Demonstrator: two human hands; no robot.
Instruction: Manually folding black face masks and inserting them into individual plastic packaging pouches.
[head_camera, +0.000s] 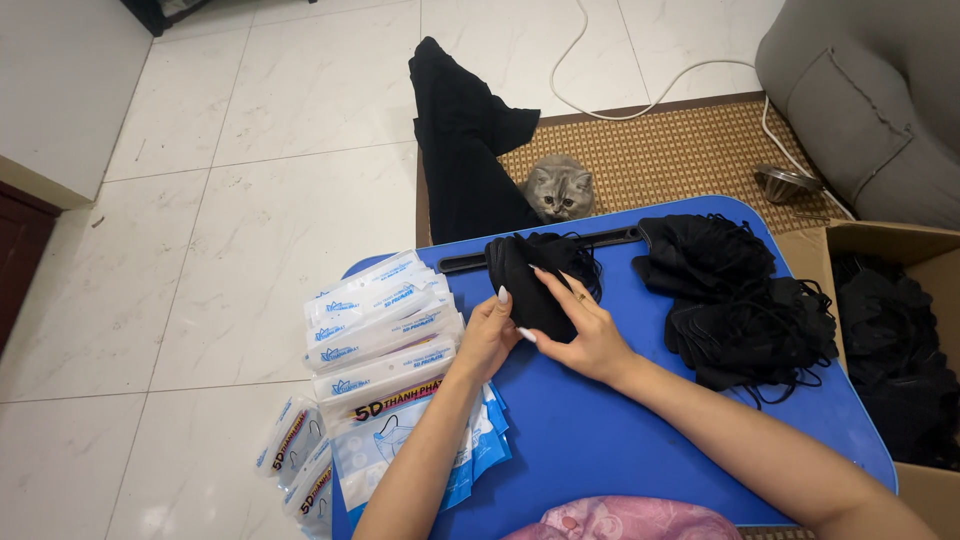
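Observation:
Both my hands hold a small stack of black face masks (532, 280) over a blue lap table (620, 440). My left hand (488, 338) grips the stack's lower left edge. Over its right side lies my right hand (585, 328), fingers spread on the masks. A larger heap of loose black masks (745, 305) with ear loops lies on the table to the right. At my left, a pile of flat white and blue plastic pouches (385, 335) rests on the table's left edge and spills onto the floor.
A grey kitten (560, 190) sits beyond the table on a woven brown mat (680, 150), beside black cloth (460, 140). A cardboard box (900, 340) of more black masks stands at right. A grey cushion (870, 90), white cable (640, 95) and metal bowl (782, 182) lie behind.

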